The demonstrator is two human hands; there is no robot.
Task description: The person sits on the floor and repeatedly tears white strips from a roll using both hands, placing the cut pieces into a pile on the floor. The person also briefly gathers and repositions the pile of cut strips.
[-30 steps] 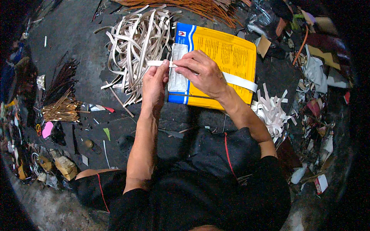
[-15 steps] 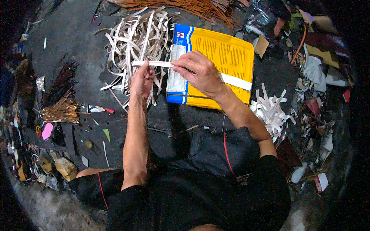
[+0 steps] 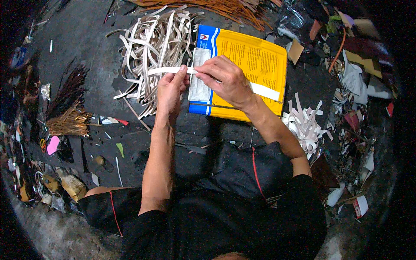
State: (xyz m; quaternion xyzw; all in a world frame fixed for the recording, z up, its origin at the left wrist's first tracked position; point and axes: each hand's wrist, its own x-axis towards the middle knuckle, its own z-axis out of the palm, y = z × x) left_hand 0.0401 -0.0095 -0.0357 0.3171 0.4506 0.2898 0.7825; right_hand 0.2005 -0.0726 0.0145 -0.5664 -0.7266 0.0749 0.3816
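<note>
A: ok so what did the hands have hold of?

B: A white strip. The left hand had it narrow between thumb and bent fingers, and the right hand had it in a tight fingertip pinch just beside that. They held it up over the left edge of a yellow and blue panel, by the whitish pad on the blue band.

A: all one piece?

B: Looked like it, but the right hand covered the middle, so I couldn't swear to it. Flat, plain white. One end curved left over a tangled pile of pale strips, and a straight length lay slantwise across the yellow.

A: any writing?

B: Yeah, rows of tiny dark print on the yellow, too small for me to read, plus a red mark in a white square on the blue. A thin dark bar ran along the panel's near edge.

A: and the place itself?

B: Dark scuffed floor, everything right down on it. There was a smaller heap of white strips off the panel's near right corner, a rusty-brown bundle beyond, mixed scraps all down the right, and a golden-brown bundle left, with a pink scrap just below.
</note>
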